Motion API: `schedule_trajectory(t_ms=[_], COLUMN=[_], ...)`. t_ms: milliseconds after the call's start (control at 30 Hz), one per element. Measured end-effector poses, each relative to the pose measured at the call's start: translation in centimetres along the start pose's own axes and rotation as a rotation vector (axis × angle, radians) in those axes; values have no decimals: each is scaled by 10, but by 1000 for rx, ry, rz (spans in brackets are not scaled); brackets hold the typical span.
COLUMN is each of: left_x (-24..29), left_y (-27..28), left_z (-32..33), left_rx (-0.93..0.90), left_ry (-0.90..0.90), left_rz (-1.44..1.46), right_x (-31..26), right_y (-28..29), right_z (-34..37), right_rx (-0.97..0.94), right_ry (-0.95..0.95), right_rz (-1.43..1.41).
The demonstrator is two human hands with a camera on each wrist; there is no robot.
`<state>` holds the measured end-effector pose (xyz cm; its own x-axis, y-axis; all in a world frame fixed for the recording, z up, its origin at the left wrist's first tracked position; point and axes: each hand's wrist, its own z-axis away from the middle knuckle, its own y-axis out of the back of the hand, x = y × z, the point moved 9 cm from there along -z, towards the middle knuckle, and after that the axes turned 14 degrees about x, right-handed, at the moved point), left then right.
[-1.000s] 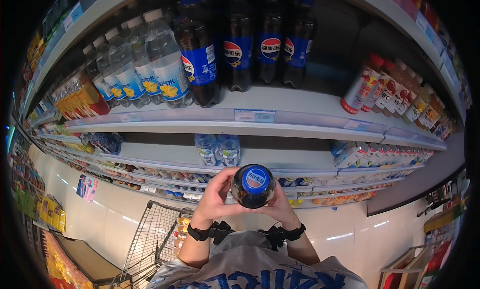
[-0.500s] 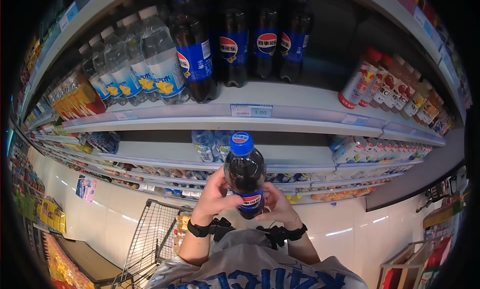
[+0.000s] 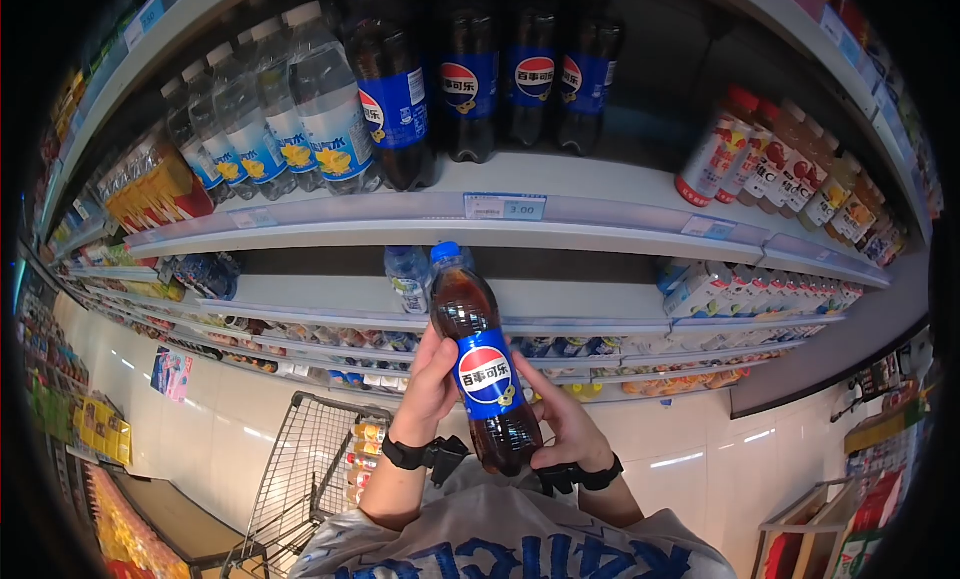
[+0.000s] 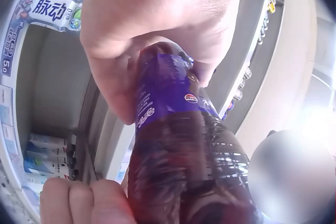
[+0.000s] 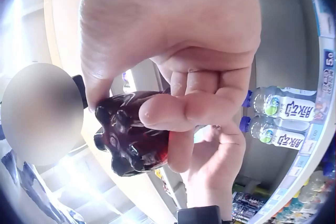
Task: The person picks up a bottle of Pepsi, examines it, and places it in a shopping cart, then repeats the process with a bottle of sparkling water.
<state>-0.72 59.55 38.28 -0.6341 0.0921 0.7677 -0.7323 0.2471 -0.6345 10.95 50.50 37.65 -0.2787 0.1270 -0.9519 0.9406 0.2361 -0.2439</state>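
Note:
A cola bottle (image 3: 484,374) with a blue cap and a blue Pepsi label is tilted in front of the chest, label facing up at the head camera. My left hand (image 3: 431,384) grips it round the labelled middle, with the thumb at the label's edge. Lower down, my right hand (image 3: 572,424) holds the bottle near its base. The left wrist view has the left hand (image 4: 163,19) wrapped over the label. In the right wrist view the lobed bottle base (image 5: 118,140) shows between thumb and fingers of the right hand (image 5: 173,40).
More cola bottles (image 3: 466,89) and clear soda bottles (image 3: 330,109) stand on the upper shelf (image 3: 620,194), with juice bottles (image 3: 720,149) at its right. A blue-capped bottle (image 3: 404,279) stands on the shelf below. A wire shopping cart (image 3: 300,459) is at lower left.
The bottle has turned from cap facing the head camera to lying tilted, cap toward the shelf and label in view. The right hand has shifted down toward its base.

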Motion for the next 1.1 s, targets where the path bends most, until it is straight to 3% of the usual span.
schedule_trajectory(t_ms=[133, 200, 267, 333, 367, 500, 600, 633, 667, 733, 767, 800, 867, 933, 1000, 1033, 1100], left_x=[-14, -29, -28, -39, -41, -45, -60, -65, -69, -65, -75, -79, -80, -89, -87, -87, -94], left_y=[4, 4, -3, -2, -6, -7, -14, -16, -13, -38, -28, -27, -36, -31, -42, -45, -41], left_z=[3, 3, 4, 8, 8, 6, 8, 11, 11, 15, 15, 14, 12, 10, 9, 9, 9], left_rx=[52, 98, 162, 272, 177, 213, 192, 360, 363, 10, 179, 180, 3, 104, -29, -26, 146], left_ry=[100, 282, 308, 447, 467, 471, 607, 672, 672, 719, 732, 731, 690, 698, 673, 671, 703], left_rz=[98, 219, 213, 316, 396, 391, 564, 611, 612, 688, 708, 707, 710, 728, 754, 754, 722], right_x=[-3, -10, -22, -22, -26, -43, -45, -44, -44, -43, -44, -45, -43, -42, -42, -41, -39], right_y=[0, 0, -1, 1, 2, 2, 2, 2, 5, 8, 10, 13, 19, 25, 30, 33, 38], right_z=[4, 4, 3, 5, 6, 3, 1, 0, -1, -3, -4, -4, -6, -6, -6, -6, -5], right_rx=[12, 50, 66, 6, 8, 31, 29, 29, 44, 58, 69, 80, 86, 92, 82, 81, 56], right_ry=[17, 44, 51, 97, 107, 189, 203, 200, 219, 237, 262, 288, 302, 316, 306, 304, 279], right_rz=[-130, -195, -279, -306, -349, -379, -401, -403, -389, -375, -380, -386, -399, -413, -432, -434, -451])
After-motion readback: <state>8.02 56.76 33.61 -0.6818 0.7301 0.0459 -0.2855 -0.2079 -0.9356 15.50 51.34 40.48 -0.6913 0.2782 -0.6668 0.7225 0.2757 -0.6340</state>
